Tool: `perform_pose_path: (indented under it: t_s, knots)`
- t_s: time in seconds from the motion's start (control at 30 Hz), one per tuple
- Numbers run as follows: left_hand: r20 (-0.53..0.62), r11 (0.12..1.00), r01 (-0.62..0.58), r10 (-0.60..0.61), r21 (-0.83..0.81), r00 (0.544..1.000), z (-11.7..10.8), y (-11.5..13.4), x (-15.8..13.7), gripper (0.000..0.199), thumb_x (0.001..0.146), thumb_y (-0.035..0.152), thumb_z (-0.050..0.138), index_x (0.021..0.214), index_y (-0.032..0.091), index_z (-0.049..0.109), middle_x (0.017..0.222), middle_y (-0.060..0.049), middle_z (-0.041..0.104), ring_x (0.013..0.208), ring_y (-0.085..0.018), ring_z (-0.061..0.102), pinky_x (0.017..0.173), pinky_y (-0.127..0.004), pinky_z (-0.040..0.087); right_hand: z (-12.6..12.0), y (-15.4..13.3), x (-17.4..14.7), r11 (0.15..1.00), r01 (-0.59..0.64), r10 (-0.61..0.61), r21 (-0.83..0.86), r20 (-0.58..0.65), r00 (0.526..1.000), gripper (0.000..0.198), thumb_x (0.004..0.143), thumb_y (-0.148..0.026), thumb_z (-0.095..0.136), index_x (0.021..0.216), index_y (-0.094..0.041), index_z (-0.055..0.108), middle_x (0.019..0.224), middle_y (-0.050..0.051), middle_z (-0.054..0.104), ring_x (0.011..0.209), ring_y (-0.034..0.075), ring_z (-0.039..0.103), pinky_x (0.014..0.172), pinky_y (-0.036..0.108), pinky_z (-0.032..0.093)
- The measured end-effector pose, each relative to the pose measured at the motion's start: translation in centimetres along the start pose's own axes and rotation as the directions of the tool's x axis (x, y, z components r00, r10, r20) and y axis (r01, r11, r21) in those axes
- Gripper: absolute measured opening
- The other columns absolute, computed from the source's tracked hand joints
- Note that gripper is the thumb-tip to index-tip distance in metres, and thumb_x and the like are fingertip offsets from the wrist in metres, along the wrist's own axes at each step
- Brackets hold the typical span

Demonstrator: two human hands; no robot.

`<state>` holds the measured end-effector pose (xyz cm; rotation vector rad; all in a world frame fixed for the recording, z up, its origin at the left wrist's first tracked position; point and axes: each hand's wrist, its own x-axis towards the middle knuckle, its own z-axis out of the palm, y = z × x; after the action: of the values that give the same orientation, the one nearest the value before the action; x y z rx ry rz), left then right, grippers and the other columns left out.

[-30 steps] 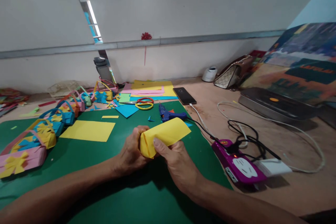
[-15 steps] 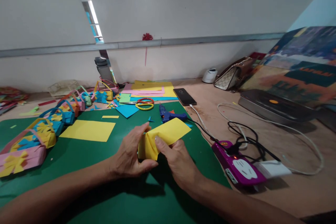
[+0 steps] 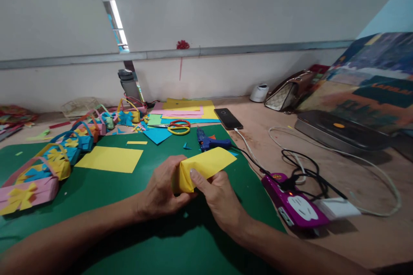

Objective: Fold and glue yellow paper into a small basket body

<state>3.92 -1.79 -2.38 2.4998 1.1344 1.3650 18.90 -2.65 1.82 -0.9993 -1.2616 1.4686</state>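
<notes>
Yellow paper (image 3: 206, 167) sits folded in our hands, just above the green mat (image 3: 155, 240), near its middle. Our left hand (image 3: 161, 191) wraps around the near end, fingers curled on it. Our right hand (image 3: 219, 200) pinches the same end, thumb (image 3: 197, 180) pressed flat on the fold. To fold well, we think we should line up the edges, then press hard along the crease. A glue gun (image 3: 211, 141) lies at twelve o'clock from the paper, and a flat yellow sheet (image 3: 109, 159) at nine o'clock.
</notes>
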Motion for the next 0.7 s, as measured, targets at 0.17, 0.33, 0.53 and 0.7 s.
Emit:
perform_pose_path:
  t_s: [0.17, 0.33, 0.53, 0.7]
  knots:
    - [0.014, 0.999, 0.032, -0.032, -0.035, 0.999, 0.01, -0.17, 0.05, 0.050, 0.071, 0.029, 0.064, 0.114, 0.016, 0.041, 0.102, -0.010, 0.059, 0.091, -0.021, 0.060, 0.077, -0.033, 0.051, -0.08, -0.09, 0.06, 1.000, 0.021, -0.021, -0.004, -0.004, 1.000, 0.026, 0.071, -0.040, 0.065, 0.076, -0.014, 0.067, 0.074, 0.003, 0.066, 0.069, 0.016, 0.058, 0.065, 0.025, 0.046]
    - [0.010, 1.000, 0.017, -0.017, -0.019, 1.000, -0.07, -0.24, 0.10, 0.045, 0.074, 0.028, 0.062, 0.112, 0.016, 0.042, 0.101, -0.010, 0.059, 0.091, -0.020, 0.060, 0.076, -0.032, 0.051, -0.18, -0.07, 0.08, 0.999, 0.029, -0.029, -0.019, 0.012, 1.000, 0.023, 0.071, -0.037, 0.065, 0.076, -0.015, 0.068, 0.073, 0.002, 0.066, 0.067, 0.014, 0.058, 0.064, 0.024, 0.046]
    - [0.011, 0.999, -0.038, 0.038, -0.011, 0.999, -0.39, 0.03, 0.40, 0.043, 0.075, 0.026, 0.060, 0.113, 0.016, 0.042, 0.101, -0.011, 0.059, 0.091, -0.020, 0.059, 0.077, -0.032, 0.050, -0.21, 0.22, 0.22, 0.998, 0.039, -0.037, -0.040, 0.034, 0.999, 0.018, 0.072, -0.033, 0.065, 0.076, -0.015, 0.067, 0.074, 0.001, 0.066, 0.070, 0.015, 0.058, 0.066, 0.024, 0.046]
    - [0.019, 1.000, -0.011, 0.011, -0.006, 1.000, -0.44, 0.17, 0.50, 0.039, 0.076, 0.027, 0.060, 0.110, 0.016, 0.043, 0.098, -0.009, 0.060, 0.087, -0.018, 0.059, 0.074, -0.030, 0.050, -0.22, 0.35, 0.32, 0.998, 0.057, -0.057, -0.015, 0.030, 0.998, 0.016, 0.074, -0.032, 0.063, 0.078, -0.017, 0.067, 0.076, 0.000, 0.067, 0.073, 0.016, 0.060, 0.070, 0.025, 0.046]
